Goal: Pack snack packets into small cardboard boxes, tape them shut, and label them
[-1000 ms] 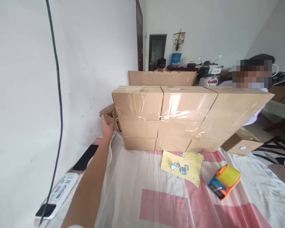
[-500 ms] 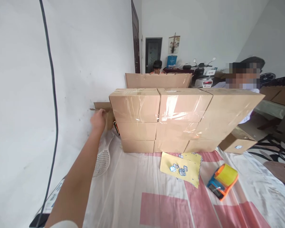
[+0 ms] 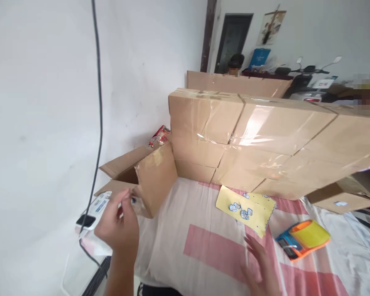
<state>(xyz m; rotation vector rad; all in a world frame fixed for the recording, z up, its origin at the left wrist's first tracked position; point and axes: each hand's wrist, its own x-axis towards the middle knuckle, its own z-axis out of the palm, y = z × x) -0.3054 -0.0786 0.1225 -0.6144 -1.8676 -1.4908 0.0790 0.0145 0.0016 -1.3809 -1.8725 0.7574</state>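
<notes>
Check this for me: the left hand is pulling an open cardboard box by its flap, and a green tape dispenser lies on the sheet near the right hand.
Not quite. In the head view the tape dispenser is orange, blue and yellow, not green. The rest holds: the left hand grips a flap of the open cardboard box, and the right hand hovers over the sheet.

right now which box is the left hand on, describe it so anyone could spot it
Start at the taped wall of sealed cartons across the table. At its left end, by the white wall, sits a small open box, and the left hand grips its near corner. Unlike its neighbours it is untaped, with flaps standing open.
</notes>
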